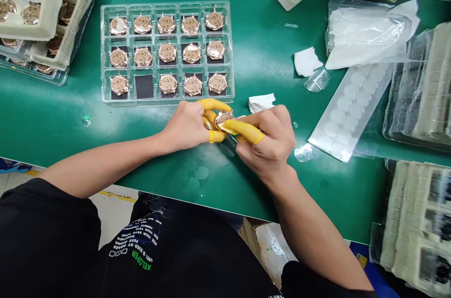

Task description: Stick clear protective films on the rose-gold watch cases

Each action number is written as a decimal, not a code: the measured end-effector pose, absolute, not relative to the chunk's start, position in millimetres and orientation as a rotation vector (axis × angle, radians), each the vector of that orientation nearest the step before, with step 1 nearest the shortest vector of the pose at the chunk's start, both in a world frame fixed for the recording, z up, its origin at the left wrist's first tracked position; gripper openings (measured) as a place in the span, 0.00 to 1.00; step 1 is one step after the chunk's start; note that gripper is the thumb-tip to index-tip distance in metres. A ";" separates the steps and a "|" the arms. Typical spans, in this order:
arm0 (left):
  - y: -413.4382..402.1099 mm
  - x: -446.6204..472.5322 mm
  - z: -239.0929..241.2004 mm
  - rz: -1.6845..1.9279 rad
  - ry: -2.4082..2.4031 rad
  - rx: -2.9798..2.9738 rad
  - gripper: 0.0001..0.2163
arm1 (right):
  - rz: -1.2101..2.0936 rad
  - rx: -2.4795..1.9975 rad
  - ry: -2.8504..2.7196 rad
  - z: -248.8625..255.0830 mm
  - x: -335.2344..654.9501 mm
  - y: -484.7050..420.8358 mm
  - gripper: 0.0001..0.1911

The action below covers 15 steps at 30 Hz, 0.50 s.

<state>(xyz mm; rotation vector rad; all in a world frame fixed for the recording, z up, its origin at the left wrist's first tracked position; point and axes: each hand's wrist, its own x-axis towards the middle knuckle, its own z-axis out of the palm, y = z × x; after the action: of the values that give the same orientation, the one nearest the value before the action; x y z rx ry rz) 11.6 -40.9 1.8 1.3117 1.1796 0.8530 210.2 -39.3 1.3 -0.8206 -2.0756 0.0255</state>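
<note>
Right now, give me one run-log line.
left hand: holds rose-gold watch case | right hand: yellow finger cots, on case | clear tray: one slot empty

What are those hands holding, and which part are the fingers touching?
The left hand and right hand hold a round rose-gold watch case by its rim, between fingers in yellow cots.
</note>
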 end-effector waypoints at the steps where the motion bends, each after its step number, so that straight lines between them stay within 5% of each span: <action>1: -41.2 11.6 1.3 0.846 1.177 1.301 0.25 | 0.019 -0.829 -2.092 2.0 210.3 -41.0 0.26; 15: -40.7 11.0 0.1 0.837 1.147 1.260 0.25 | 0.015 -0.851 -2.137 1.3 212.0 -43.5 0.22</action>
<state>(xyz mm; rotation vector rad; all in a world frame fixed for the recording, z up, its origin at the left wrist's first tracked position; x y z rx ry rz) 11.0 -40.7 0.1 1.2605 1.1467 0.8370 212.0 -43.5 1.3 -0.8513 -2.1369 0.0154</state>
